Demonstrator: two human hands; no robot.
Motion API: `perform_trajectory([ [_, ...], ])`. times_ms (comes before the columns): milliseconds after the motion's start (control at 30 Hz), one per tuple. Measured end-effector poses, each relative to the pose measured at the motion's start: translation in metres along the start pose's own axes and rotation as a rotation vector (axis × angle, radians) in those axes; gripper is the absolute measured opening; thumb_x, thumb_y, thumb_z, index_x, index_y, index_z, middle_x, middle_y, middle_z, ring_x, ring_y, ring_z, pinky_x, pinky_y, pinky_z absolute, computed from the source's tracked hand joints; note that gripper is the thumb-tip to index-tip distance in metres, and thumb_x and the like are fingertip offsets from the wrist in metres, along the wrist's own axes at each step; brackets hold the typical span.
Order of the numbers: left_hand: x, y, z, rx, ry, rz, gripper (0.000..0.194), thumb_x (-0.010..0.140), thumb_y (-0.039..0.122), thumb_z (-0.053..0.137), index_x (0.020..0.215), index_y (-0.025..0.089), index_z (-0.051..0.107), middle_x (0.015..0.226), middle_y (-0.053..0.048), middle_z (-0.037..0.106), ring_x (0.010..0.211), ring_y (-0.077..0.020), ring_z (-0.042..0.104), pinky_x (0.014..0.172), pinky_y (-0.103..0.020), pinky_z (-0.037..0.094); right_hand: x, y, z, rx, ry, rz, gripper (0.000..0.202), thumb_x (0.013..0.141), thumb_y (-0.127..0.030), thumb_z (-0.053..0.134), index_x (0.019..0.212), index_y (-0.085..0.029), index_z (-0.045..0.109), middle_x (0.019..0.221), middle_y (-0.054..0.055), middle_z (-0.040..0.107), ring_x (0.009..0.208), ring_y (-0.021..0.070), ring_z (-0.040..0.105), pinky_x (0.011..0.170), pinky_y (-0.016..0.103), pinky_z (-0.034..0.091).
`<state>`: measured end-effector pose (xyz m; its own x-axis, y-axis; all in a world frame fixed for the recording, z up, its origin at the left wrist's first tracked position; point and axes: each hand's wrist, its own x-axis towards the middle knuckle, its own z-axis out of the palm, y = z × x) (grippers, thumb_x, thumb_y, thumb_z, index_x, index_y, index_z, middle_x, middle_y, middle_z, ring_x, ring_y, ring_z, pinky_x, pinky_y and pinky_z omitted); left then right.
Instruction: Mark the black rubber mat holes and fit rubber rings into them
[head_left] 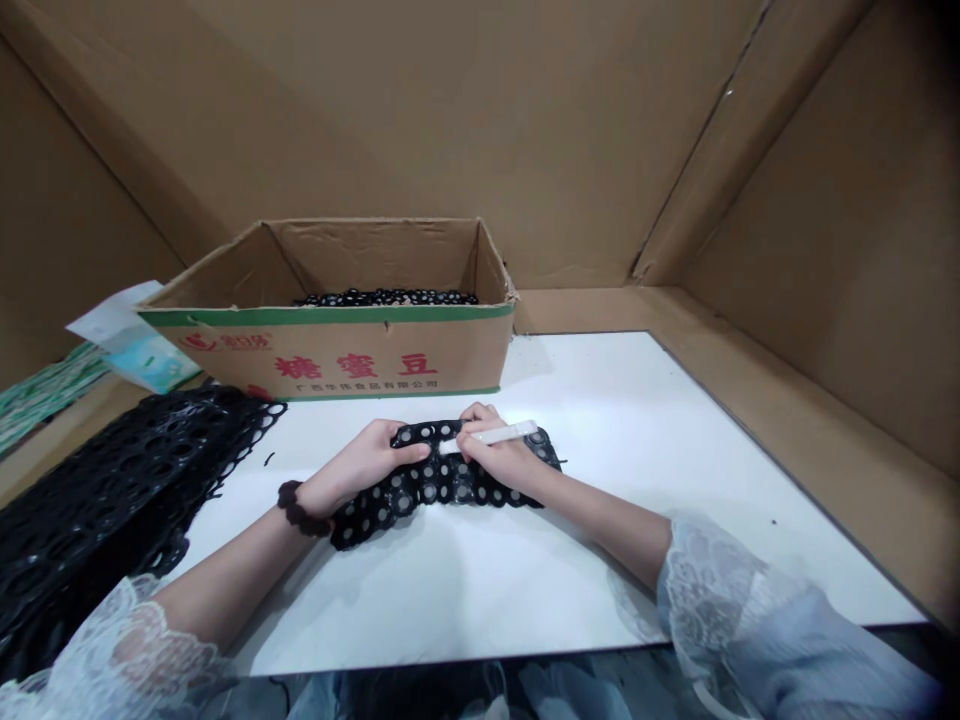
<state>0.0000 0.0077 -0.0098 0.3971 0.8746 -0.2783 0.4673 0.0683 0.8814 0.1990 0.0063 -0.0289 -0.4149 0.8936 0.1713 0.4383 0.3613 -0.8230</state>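
A strip of black perforated material, full of round holes, lies across the white board in front of me. My left hand grips its upper left part, thumb on top and fingers hidden behind it. In my right hand is a white pen-like tool, pinched between thumb and fingers. The tool's left tip touches or hovers just over the strip near my left thumb; I cannot tell which. The strip's right end extends under and past my right hand.
An open cardboard box holding similar black pieces stands behind my hands. A pile of black perforated sheets lies at the left, near a white and teal packet. Cardboard walls surround the white board.
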Motion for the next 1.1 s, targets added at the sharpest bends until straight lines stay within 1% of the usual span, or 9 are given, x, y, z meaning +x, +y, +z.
perform_trajectory([
  [67, -0.0023, 0.0015, 0.0034, 0.041, 0.042, 0.025, 0.025, 0.071, 0.038, 0.057, 0.067, 0.015, 0.049, 0.06, 0.003, 0.053, 0.054, -0.0117, 0.048, 0.051, -0.022, 0.034, -0.0005, -0.0018, 0.0019, -0.058, 0.003, -0.001, 0.03, 0.08, -0.019, 0.043, 0.05, -0.019, 0.043, 0.083, 0.002, 0.048, 0.088, 0.0176, 0.043, 0.084, 0.034, 0.035],
  [167, -0.0053, 0.0038, 0.0078, 0.171, 0.148, 0.077, 0.023, 0.072, 0.037, 0.055, 0.066, 0.015, 0.049, 0.06, 0.002, 0.052, 0.056, -0.0122, 0.046, 0.052, -0.022, 0.034, -0.0006, -0.0031, 0.0047, -0.135, 0.042, -0.025, 0.028, 0.081, -0.024, 0.045, 0.054, -0.02, 0.046, 0.082, 0.003, 0.048, 0.084, 0.0185, 0.041, 0.082, 0.036, 0.035],
  [233, -0.0051, 0.0038, 0.0083, 0.205, 0.165, 0.081, 0.024, 0.073, 0.037, 0.054, 0.066, 0.015, 0.049, 0.06, 0.003, 0.051, 0.057, -0.0123, 0.046, 0.052, -0.022, 0.034, 0.0, -0.0029, 0.0047, -0.113, 0.058, -0.011, 0.026, 0.08, -0.022, 0.045, 0.054, -0.02, 0.046, 0.082, 0.003, 0.048, 0.085, 0.0188, 0.041, 0.083, 0.037, 0.035],
  [367, 0.0001, 0.0014, 0.0052, 0.091, 0.093, 0.039, 0.026, 0.072, 0.039, 0.056, 0.07, 0.014, 0.05, 0.062, 0.002, 0.052, 0.056, -0.0123, 0.048, 0.053, -0.022, 0.035, 0.002, -0.0009, 0.0011, 0.048, 0.038, 0.05, 0.028, 0.075, -0.014, 0.043, 0.047, -0.018, 0.043, 0.082, 0.002, 0.049, 0.091, 0.0182, 0.044, 0.087, 0.035, 0.033],
  [433, 0.0024, -0.0001, 0.0041, 0.028, 0.065, 0.021, 0.027, 0.071, 0.04, 0.057, 0.071, 0.013, 0.051, 0.062, 0.002, 0.053, 0.056, -0.0121, 0.048, 0.054, -0.023, 0.036, 0.0024, 0.0002, 0.0002, 0.08, 0.04, 0.066, 0.028, 0.073, -0.013, 0.044, 0.046, -0.018, 0.043, 0.082, 0.001, 0.049, 0.092, 0.0181, 0.045, 0.088, 0.035, 0.032],
  [533, 0.0032, -0.0025, 0.0041, -0.029, 0.055, 0.001, 0.028, 0.07, 0.04, 0.059, 0.072, 0.013, 0.052, 0.063, 0.001, 0.054, 0.056, -0.0117, 0.049, 0.054, -0.022, 0.037, 0.0021, 0.0012, 0.001, 0.075, 0.051, 0.077, 0.026, 0.073, -0.016, 0.045, 0.047, -0.018, 0.045, 0.084, 0.001, 0.049, 0.093, 0.0183, 0.044, 0.088, 0.035, 0.032],
  [667, 0.0013, -0.0045, 0.0051, -0.069, 0.054, -0.028, 0.028, 0.07, 0.04, 0.059, 0.072, 0.013, 0.052, 0.063, 0.001, 0.055, 0.055, -0.0117, 0.049, 0.053, -0.022, 0.038, 0.0016, 0.0006, 0.0017, 0.047, 0.033, 0.079, 0.027, 0.074, -0.019, 0.044, 0.047, -0.018, 0.046, 0.085, 0.002, 0.05, 0.092, 0.0186, 0.043, 0.087, 0.036, 0.031],
  [900, -0.0002, -0.0008, 0.0062, -0.103, 0.045, -0.034, 0.029, 0.068, 0.041, 0.061, 0.073, 0.012, 0.054, 0.066, 0.0, 0.059, 0.057, -0.0137, 0.053, 0.055, -0.023, 0.041, 0.002, -0.001, 0.0005, 0.089, 0.024, 0.089, 0.026, 0.071, -0.015, 0.045, 0.045, -0.018, 0.046, 0.084, 0.002, 0.049, 0.093, 0.0185, 0.043, 0.088, 0.034, 0.031],
  [1100, 0.0011, -0.0044, 0.0038, -0.171, 0.008, -0.035, 0.033, 0.067, 0.042, 0.062, 0.077, 0.011, 0.058, 0.07, -0.003, 0.061, 0.06, -0.0156, 0.056, 0.057, -0.025, 0.043, 0.0023, 0.0016, -0.0006, 0.113, 0.012, 0.083, 0.026, 0.07, -0.014, 0.045, 0.044, -0.018, 0.045, 0.082, 0.002, 0.049, 0.093, 0.0187, 0.044, 0.089, 0.035, 0.03],
])
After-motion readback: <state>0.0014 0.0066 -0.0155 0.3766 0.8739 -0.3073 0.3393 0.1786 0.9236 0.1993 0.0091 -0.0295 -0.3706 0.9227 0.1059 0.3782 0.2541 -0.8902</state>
